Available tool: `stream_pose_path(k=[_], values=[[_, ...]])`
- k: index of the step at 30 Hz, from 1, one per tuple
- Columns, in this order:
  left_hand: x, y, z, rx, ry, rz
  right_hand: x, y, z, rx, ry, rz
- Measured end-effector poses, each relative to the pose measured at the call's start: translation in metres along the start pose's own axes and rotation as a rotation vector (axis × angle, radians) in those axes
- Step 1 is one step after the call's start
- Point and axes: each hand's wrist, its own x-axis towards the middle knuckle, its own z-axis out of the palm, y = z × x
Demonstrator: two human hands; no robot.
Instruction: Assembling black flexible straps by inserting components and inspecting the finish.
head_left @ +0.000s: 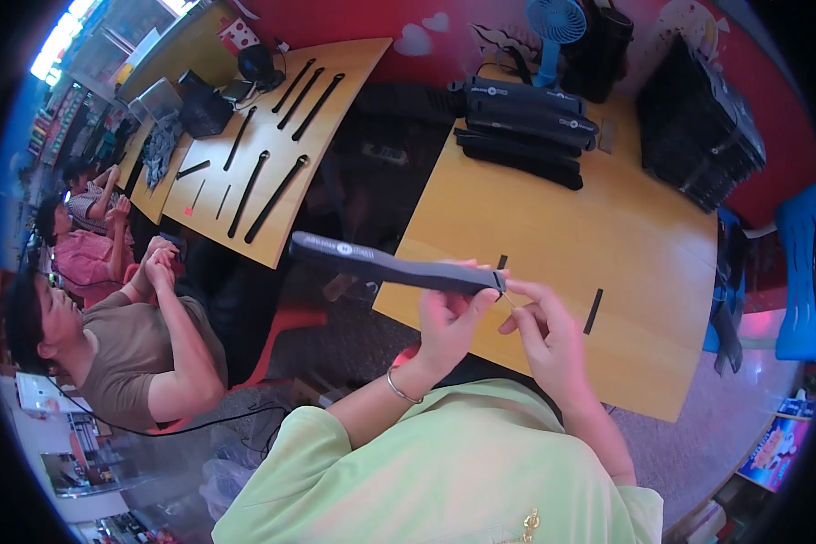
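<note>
A long black padded strap [372,261] with pale printing lies across my left hand [446,328], which grips it near its right end. Its far end juts out to the left, past the table's edge. Close to the gripped end, my right hand [553,344] has its thumb and fingers pinched together on a thin, yellowish, stick-like piece [510,301]. This piece reaches toward the strap's tip, but its kind is too small to make out. On the wooden table [644,236] a short black strip [593,311] lies right of my hands, and another black strip [502,262] shows just behind the strap.
Several black padded straps [526,118] are stacked at the table's back, beside a blue fan [558,27]. A tall black pile [698,127] stands back right, near a blue chair [800,272]. Left, a seated person [145,363] is beside another table [276,168] with several straps.
</note>
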Motion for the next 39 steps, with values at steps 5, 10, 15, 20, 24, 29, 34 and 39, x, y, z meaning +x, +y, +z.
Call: stream_pose_path(k=[5, 10, 15, 20, 24, 29, 34, 39], values=[[0.004, -0.001, 0.008, 0.171, -0.012, 0.192, 0.002, 0.002, 0.006, 0.175, 0.033, 0.048], [0.003, -0.005, 0.013, 0.265, -0.055, 0.309, 0.004, 0.002, 0.004, 0.506, -0.016, 0.234], [0.006, 0.001, 0.005, 0.237, -0.072, 0.118, 0.004, 0.009, 0.01, 0.286, 0.137, -0.041], [0.01, 0.015, 0.015, 0.001, 0.031, -0.076, 0.006, 0.019, 0.015, -0.1, 0.239, -0.281], [0.004, 0.008, 0.016, -0.046, 0.091, -0.068, 0.007, 0.014, 0.021, 0.021, 0.222, -0.222], [0.004, -0.001, 0.012, 0.027, -0.015, 0.036, 0.013, 0.023, 0.025, 0.053, 0.261, -0.31], [0.008, 0.0, 0.009, -0.043, -0.065, -0.094, 0.014, 0.034, 0.024, -0.063, 0.327, -0.39], [0.014, 0.009, 0.013, -0.038, -0.157, -0.192, 0.014, 0.033, 0.012, -0.297, 0.437, -0.47]])
